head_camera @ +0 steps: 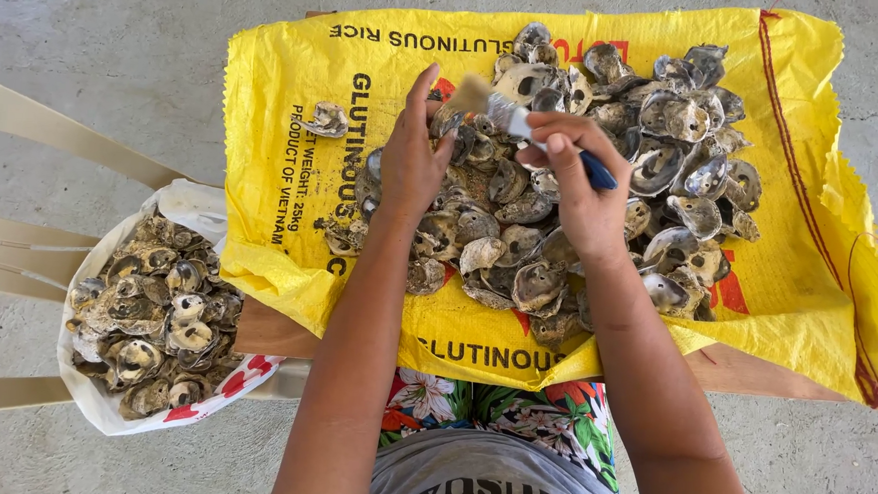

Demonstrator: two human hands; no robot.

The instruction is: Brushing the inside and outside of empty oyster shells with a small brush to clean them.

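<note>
At nine o'clock, low and left: a white tote bag (100, 410) packed with grey oyster shells (155, 322), its pale straps trailing off toward the left edge. Bare concrete floor (90, 18) all around.

Toward centre: a yellow woven sack (270, 218) spread flat over a low wooden board (753, 374), draped past the board's near edge. One stray shell (328, 119) alone at ten o'clock of the main heap.

At centre: left hand (412, 155), fingers curled around a single shell (446, 119) held just above the heap, clamped on it, thumb side hidden. Probably light, rigid, rough and brittle at the thin rim; best pinched across the thicker hinge end, not by the flaking edge.

Just right, at one o'clock of the left hand: a paintbrush (506, 112), pale bristles touching the held shell, metal ferrule, blue handle. Right hand (582, 189) closed around that handle near the ferrule. Light and stiff, bristles soft; grip near the ferrule likely giving best control.

From centre to three o'clock: the large heap of shells (664, 159) on the sack, loosely stacked, likely to slide if nudged.

At six o'clock: floral shorts (511, 406) and a grey shirt hem.
</note>
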